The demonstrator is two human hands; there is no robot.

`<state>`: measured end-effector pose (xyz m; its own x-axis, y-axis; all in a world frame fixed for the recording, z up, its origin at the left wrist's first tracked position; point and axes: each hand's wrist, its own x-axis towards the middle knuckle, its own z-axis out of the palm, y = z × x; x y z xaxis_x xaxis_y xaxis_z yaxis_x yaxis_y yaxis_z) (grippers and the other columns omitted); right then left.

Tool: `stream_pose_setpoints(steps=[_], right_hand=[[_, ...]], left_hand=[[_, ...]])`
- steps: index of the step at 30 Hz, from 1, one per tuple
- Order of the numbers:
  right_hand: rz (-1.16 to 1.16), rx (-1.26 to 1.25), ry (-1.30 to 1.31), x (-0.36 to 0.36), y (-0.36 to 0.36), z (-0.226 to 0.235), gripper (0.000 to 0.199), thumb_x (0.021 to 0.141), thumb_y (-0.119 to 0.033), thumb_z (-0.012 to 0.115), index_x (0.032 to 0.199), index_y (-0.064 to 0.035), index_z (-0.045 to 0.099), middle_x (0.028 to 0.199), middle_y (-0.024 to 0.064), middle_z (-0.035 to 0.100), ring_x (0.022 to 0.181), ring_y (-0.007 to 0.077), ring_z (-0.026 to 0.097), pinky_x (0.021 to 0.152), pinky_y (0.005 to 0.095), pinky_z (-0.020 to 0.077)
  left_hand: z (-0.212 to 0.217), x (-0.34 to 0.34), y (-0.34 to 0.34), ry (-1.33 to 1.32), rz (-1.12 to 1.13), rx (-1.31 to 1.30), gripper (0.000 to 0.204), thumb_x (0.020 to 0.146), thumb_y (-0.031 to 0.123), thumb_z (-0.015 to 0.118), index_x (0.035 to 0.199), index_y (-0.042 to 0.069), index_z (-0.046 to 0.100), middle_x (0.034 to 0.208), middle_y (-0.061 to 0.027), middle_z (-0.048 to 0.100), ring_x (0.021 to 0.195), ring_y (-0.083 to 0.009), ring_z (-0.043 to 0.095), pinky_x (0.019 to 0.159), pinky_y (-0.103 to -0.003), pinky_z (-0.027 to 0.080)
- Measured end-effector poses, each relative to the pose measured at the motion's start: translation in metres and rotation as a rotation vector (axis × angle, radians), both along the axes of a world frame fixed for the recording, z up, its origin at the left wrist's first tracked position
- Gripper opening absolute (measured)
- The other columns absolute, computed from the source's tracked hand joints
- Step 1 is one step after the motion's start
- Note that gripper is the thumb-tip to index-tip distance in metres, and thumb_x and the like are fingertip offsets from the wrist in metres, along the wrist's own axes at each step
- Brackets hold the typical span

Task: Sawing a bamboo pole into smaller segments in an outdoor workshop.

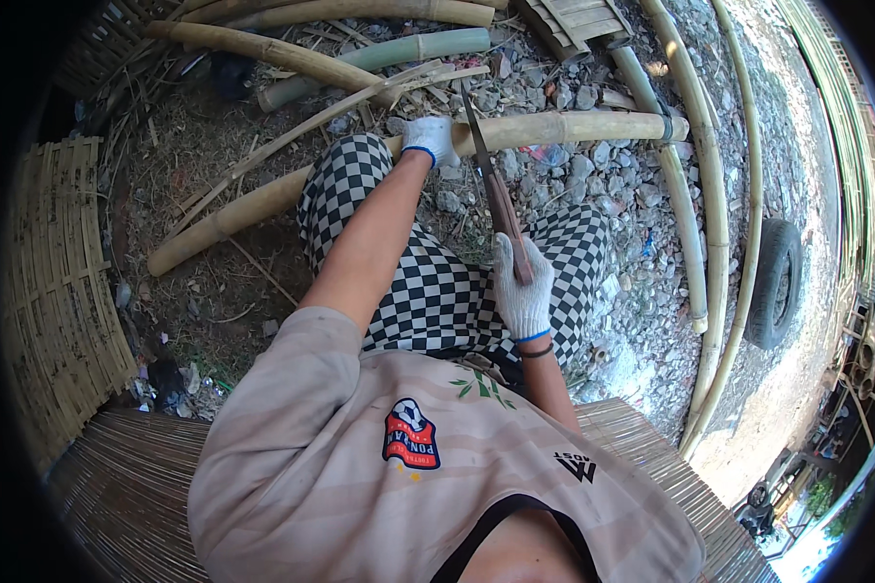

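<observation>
A thick yellow bamboo pole (574, 127) lies crosswise in front of my knees. My left hand (433, 142), in a white knitted glove with a blue cuff, grips it beside my left knee. My right hand (524, 296), gloved alike, is closed round the wooden handle of a hand saw (497, 199). The saw's long dark blade tapers away from me and crosses the pole just right of my left hand. Its teeth are too small to make out. The pole's right end rests by an upright-lying bamboo post with a dark binding.
More bamboo poles (418, 49) lie ahead, one greenish. Long poles (715, 214) run along the right, beside a black tire (774, 284). Gravel (593, 180) and litter cover the ground. A woven bamboo panel (63, 282) stands left; a slatted bamboo seat (141, 486) is under me.
</observation>
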<state>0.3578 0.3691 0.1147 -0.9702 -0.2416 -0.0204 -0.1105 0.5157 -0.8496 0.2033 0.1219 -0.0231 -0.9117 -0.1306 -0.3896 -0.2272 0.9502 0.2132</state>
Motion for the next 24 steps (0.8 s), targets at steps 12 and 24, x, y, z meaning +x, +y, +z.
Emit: stream_pose_setpoints(steps=[12, 24], right_hand=[[-0.080, -0.052, -0.153, 0.023, 0.011, 0.034, 0.025, 0.102, -0.025, 0.068, 0.097, -0.0011, 0.070, 0.070, 0.0132, 0.064, 0.059, 0.0245, 0.061, 0.059, 0.0338, 0.0501], [-0.019, -0.034, -0.036, -0.003, -0.006, 0.010, 0.026, 0.103, -0.023, 0.066, 0.091, 0.0001, 0.066, 0.071, 0.0175, 0.064, 0.062, 0.0329, 0.061, 0.059, 0.0378, 0.0488]], left_hand=[[0.001, -0.001, -0.003, -0.019, 0.016, 0.008, 0.071, 0.063, 0.043, 0.087, 0.122, 0.009, 0.068, 0.119, -0.0187, 0.073, 0.111, -0.0338, 0.071, 0.095, -0.046, 0.058], [0.008, -0.003, -0.005, -0.032, 0.024, -0.005, 0.069, 0.064, 0.044, 0.088, 0.122, 0.011, 0.069, 0.122, -0.0172, 0.073, 0.113, -0.0335, 0.071, 0.096, -0.047, 0.057]])
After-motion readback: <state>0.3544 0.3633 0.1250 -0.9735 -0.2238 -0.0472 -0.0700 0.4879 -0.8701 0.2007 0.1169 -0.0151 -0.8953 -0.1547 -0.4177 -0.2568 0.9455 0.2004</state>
